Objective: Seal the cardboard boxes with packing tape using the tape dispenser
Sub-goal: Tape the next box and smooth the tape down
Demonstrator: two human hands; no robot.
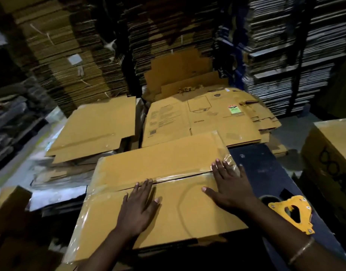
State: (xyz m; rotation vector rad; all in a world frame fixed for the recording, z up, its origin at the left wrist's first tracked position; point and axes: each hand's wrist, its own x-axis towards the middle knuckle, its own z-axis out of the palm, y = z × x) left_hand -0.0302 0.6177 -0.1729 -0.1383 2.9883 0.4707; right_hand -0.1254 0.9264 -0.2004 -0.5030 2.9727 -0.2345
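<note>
Surface: dark surface, yellow tape dispenser at right.
Room: stacked flattened cardboard behind.
Box: cardboard box, clear tape over seam.
Hands: left hand and right hand flat, released, pressing box.

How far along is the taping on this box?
Done: clear tape already covers the centre seam of the box. In hand: left hand and right hand press it flat. The tape dispenser lies aside. Left: possibly more boxes.
</note>
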